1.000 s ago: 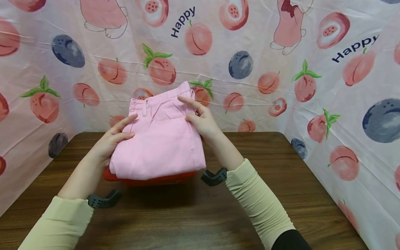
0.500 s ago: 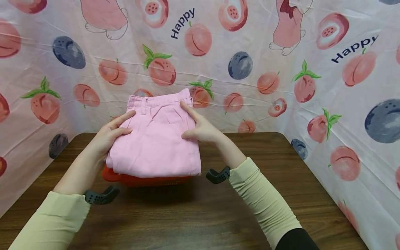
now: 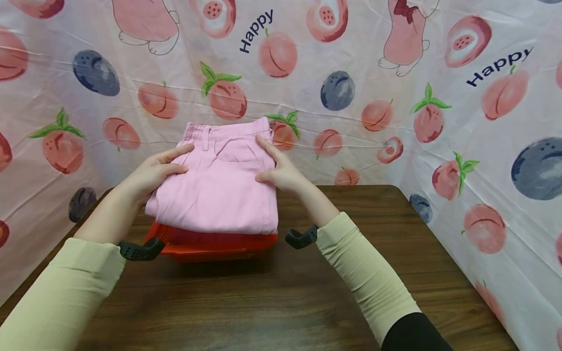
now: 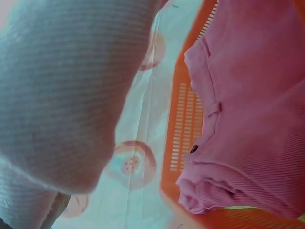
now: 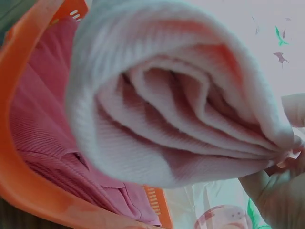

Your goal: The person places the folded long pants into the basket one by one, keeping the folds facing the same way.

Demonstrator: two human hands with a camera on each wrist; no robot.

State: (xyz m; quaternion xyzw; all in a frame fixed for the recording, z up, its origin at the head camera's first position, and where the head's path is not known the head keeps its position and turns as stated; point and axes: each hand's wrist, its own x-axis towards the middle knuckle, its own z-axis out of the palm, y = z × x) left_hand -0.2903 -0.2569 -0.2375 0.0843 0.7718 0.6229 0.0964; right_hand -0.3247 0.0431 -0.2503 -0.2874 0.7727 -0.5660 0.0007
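Folded pink trousers (image 3: 219, 190), waistband and a belt loop upward, are held up by both hands above a red-orange basket (image 3: 219, 251) in the head view. My left hand (image 3: 153, 173) grips their left edge, with thumb and forefinger on the front. On the opposite edge, my right hand (image 3: 281, 170) holds them the same way. The remaining fingers are mostly hidden behind the cloth. From the right wrist, the held trousers (image 5: 176, 119) appear end-on as stacked layers, pinched by the right hand (image 5: 281, 191). Inside the basket (image 4: 183, 124) lies another, darker pink garment (image 4: 252, 105) with a waistband.
The basket stands on a dark wooden table (image 3: 246, 307), whose surface extends forward and right of it. A fruit-printed cloth (image 3: 307, 122) hangs behind the table and along its sides. Dark wrist devices (image 3: 142, 249) sit below both hands.
Both hands have levelled the tilted trousers and shifted them slightly upward and away over the last second. More of the basket now shows below them.
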